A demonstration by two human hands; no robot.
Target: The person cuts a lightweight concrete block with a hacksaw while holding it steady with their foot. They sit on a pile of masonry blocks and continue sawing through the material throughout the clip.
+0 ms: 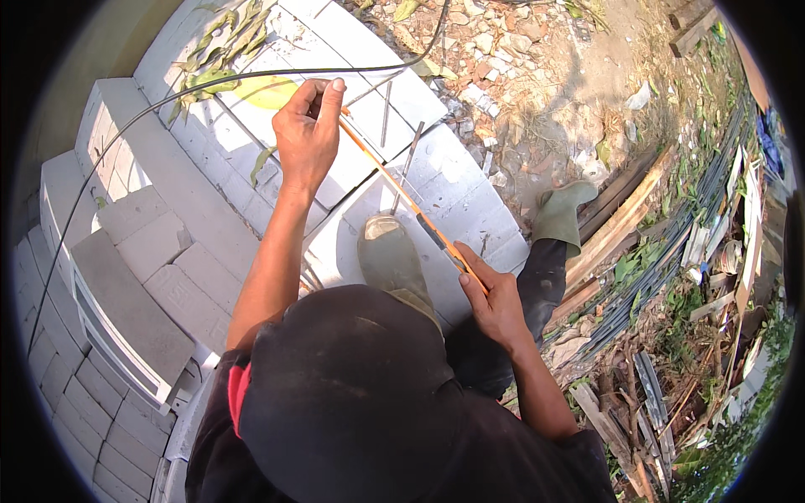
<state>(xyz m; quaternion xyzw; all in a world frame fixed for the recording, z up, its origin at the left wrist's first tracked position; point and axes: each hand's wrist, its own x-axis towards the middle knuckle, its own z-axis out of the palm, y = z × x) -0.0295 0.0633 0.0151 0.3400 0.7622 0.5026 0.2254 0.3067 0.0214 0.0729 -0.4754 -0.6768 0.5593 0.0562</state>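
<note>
A long, thin orange tool with a dark middle section (381,168) slants across the middle of the view; seen edge-on, its exact kind is unclear. My right hand (501,308) is closed round its near end. Close to the far end is my left hand (307,138), fingers curled in and thumb raised; whether it touches the tool or pinches something small is hidden. Beneath the tool a thin metal rod (408,159) lies on the pale blocks (453,180), reaching the toe of an olive rubber boot (390,251). A second short rod (386,115) lies farther off.
A black cable (277,74) arcs over the blocks past green leaves (222,42). Stacked grey blocks (159,243) rise at the left. Rubble (495,50) covers the far ground. To the right are another boot (562,214), timber planks (620,226) and a bundle of dark rods (662,260).
</note>
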